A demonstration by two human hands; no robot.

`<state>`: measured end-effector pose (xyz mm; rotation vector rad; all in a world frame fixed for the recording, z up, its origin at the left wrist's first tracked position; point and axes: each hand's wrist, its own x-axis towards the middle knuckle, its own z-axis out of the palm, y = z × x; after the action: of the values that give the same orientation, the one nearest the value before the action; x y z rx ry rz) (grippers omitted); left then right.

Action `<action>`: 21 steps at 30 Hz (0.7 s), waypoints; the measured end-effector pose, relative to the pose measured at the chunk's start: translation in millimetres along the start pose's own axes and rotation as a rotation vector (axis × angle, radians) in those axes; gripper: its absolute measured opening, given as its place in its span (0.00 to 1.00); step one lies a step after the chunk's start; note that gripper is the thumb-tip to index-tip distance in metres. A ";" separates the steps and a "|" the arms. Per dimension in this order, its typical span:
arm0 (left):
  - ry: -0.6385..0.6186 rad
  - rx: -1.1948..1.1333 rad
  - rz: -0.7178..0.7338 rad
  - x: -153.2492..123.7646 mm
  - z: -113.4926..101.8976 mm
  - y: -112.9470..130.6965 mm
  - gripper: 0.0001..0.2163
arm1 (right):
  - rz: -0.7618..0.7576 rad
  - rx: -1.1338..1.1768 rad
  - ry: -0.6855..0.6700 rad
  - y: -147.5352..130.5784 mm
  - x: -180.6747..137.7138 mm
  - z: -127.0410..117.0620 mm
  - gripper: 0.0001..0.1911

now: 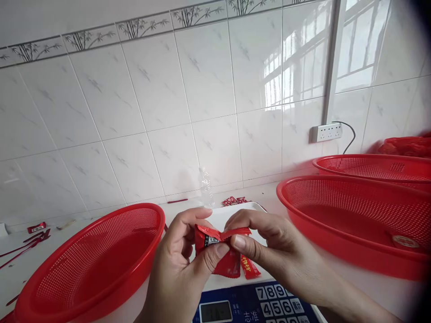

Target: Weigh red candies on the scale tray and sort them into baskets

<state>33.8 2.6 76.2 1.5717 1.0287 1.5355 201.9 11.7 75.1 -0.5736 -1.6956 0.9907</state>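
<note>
A small red packet (227,264) is held up between my two hands, over a white and blue digital scale (215,296). My left hand (188,255) grips the packet's left side, thumb pressed on its front. At the top edge, my right hand (266,242) pinches a folded red strip of the packet between thumb and forefinger. Whether that edge is torn cannot be made out. Another red packet with yellow lettering (249,268) shows just behind, on or above the scale's white pan (232,214); my right hand partly hides it.
Red mesh baskets stand at the left (90,264) and right (336,215), with another basket (370,163) behind. A clear plastic bottle (206,186) and red packets (234,200) lie near the tiled wall. A power strip (326,133) is mounted there. Red strips (35,242) lie far left.
</note>
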 end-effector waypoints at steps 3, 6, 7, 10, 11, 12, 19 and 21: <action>0.013 -0.007 0.026 -2.0 1.5 0.3 0.15 | -0.019 -0.059 0.060 1.9 0.1 -1.1 0.20; 0.008 -0.018 0.043 -3.8 2.0 -0.2 0.14 | -0.056 -0.055 0.124 3.3 0.9 -0.1 0.21; 0.001 -0.022 0.039 -4.3 1.8 -0.2 0.14 | -0.071 -0.062 0.146 3.6 1.0 0.9 0.21; -0.017 -0.029 0.003 -4.4 0.1 0.4 0.17 | -0.111 -0.125 0.188 4.4 0.1 4.2 0.21; -0.035 -0.029 -0.016 -4.0 -0.6 0.5 0.17 | -0.122 -0.147 0.194 4.5 -0.6 5.1 0.21; -0.061 -0.025 -0.029 -3.6 -1.1 0.3 0.17 | -0.129 -0.167 0.193 4.5 -1.4 5.7 0.21; -0.080 0.067 0.053 -2.7 -1.5 -3.1 0.19 | -0.206 -0.330 0.155 2.2 -5.5 3.8 0.20; -0.088 0.045 0.041 -3.6 -1.2 -2.9 0.20 | -0.220 -0.389 0.106 1.6 -5.7 3.8 0.22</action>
<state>32.5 0.6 72.1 1.6862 0.9938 1.4655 200.2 6.9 70.3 -0.6597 -1.8212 0.4670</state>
